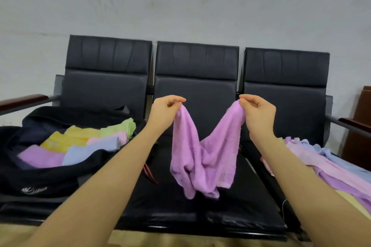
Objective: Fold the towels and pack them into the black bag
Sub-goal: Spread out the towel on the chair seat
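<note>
- Head view, starting far left: the bag (50,178) lies open on the left seat, mouth up, so I can drop folded pieces in without holding it open. Folded towels (84,144) in yellow, green, pink, blue and purple already sit inside, side by side.
- My left hand (163,113) is raised over the middle seat (200,214), thumb and fingertips pinched tight on one top corner of the purple towel (202,158). Nothing else is in that hand.
- I hold the towel up by two corners so its weight pulls it open. It sags in a deep V between my hands and is still bunched, its lower end crumpled just above or touching the seat; I cannot tell which.
- I judge the next need is to draw my hands apart until the top edge runs straight, then fold. The cloth is soft and limp, so a loose pinch could let a corner slip.
- My right hand (258,115) mirrors the left, fingers curled and pinching the other top corner, level with it.
- On the right seat, the pile (321,164) of unfolded towels, pink, purple and blue, lies spread within reach of my right arm. Several remain, so the task looks roughly midway.
</note>
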